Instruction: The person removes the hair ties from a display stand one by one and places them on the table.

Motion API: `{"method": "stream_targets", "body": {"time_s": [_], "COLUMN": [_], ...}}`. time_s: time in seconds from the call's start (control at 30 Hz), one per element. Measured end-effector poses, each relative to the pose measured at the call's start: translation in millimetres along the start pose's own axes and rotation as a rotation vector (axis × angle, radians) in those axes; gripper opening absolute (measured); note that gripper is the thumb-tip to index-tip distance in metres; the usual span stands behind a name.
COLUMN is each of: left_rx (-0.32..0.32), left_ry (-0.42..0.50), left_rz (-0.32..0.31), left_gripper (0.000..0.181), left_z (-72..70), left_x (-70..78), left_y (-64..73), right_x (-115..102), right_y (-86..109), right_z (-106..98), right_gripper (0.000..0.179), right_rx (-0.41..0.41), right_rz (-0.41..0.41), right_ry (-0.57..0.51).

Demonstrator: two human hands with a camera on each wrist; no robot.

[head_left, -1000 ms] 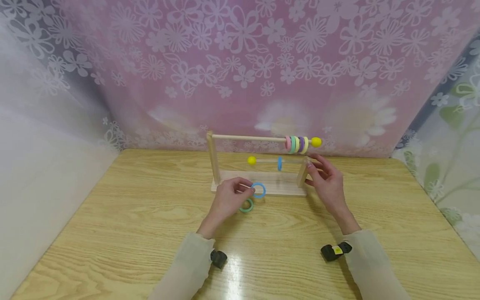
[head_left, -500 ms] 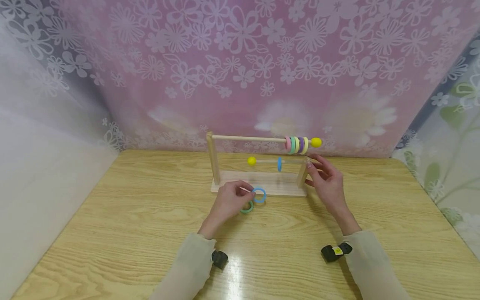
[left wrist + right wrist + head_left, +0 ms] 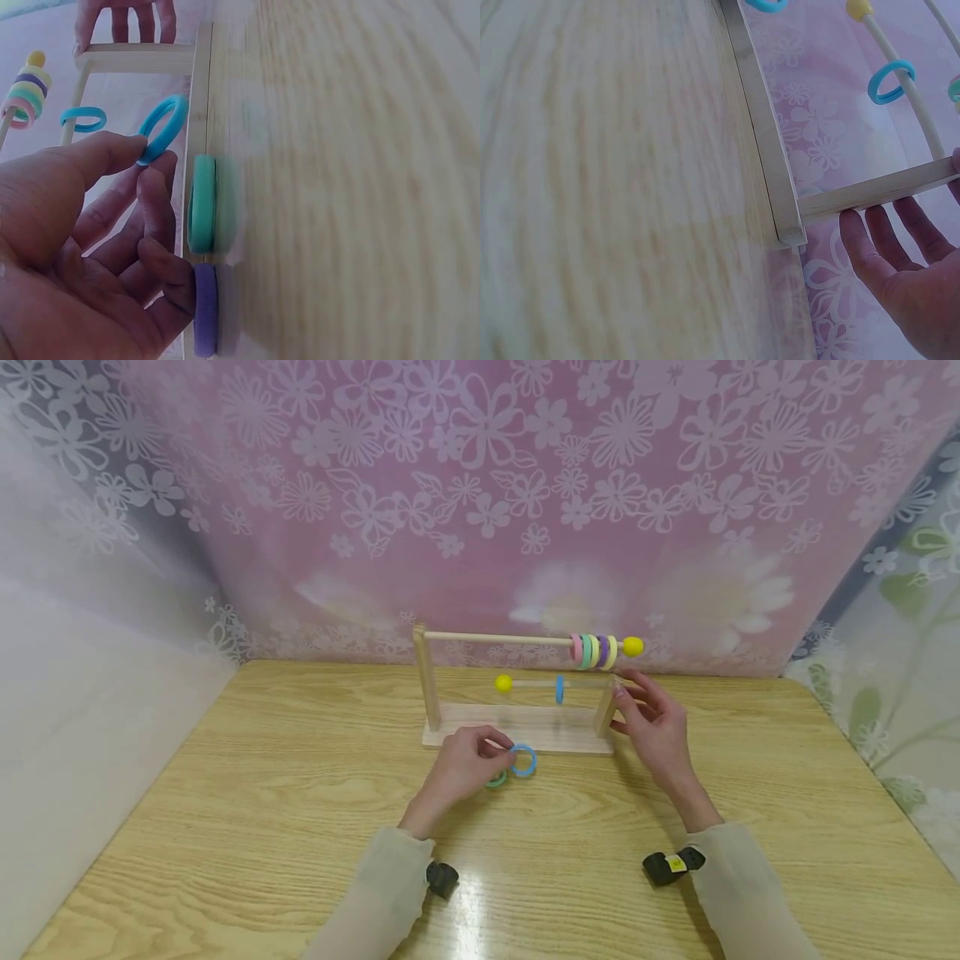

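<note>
My left hand (image 3: pixel 467 762) pinches a blue hair tie (image 3: pixel 523 760) between thumb and fingertips, just in front of the wooden rack's base (image 3: pixel 517 739). Under that hand, a green hair tie (image 3: pixel 203 204) lies on the table, partly hidden in the head view. A purple hair tie (image 3: pixel 205 309) beside it shows only in the left wrist view, close by the curled lower fingers. My right hand (image 3: pixel 658 722) holds the rack's short right post (image 3: pixel 877 189), thumb near its top and fingers along its outer side. Another blue hair tie (image 3: pixel 559 689) hangs on the lower rod.
The upper rod (image 3: pixel 495 637) carries pink, green, yellow and purple hair ties (image 3: pixel 594 651) near its yellow end ball (image 3: pixel 633 647). Another yellow ball (image 3: pixel 503 683) caps the lower rod's left end. The tall left post (image 3: pixel 427 681) stands opposite. A flowered curtain (image 3: pixel 480 510) hangs behind the table.
My left hand has moved slightly nearer and to the right with the blue hair tie, covering more of the green one. My right hand stays at the post.
</note>
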State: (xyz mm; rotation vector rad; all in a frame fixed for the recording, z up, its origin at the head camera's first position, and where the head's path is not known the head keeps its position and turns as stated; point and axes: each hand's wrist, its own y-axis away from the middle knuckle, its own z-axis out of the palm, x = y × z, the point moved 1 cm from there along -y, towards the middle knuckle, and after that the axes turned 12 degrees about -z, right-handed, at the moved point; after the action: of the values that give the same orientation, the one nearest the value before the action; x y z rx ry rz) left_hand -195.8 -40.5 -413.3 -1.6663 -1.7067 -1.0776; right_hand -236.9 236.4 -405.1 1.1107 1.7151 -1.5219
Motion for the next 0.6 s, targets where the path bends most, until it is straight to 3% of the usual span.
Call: {"method": "stream_targets", "body": {"time_s": [0.23,0.6], "left_rx": [-0.014,-0.023], "left_ry": [-0.032,-0.07], "left_rz": [0.02,-0.005], "left_gripper": [0.015,0.015], "left_z": [0.7,2.3], "left_x": [-0.7,3.5], "left_y": [-1.3,0.1], "right_x": [-1.1,-0.4], "right_y": [0.5,-0.2], "right_z": [0.1,0.0], "right_gripper": [0.043,0.043], "right_rx": [-0.012,-0.001], "right_rz": [-0.014,-0.013], "right_ry": [0.014,0.011]}}
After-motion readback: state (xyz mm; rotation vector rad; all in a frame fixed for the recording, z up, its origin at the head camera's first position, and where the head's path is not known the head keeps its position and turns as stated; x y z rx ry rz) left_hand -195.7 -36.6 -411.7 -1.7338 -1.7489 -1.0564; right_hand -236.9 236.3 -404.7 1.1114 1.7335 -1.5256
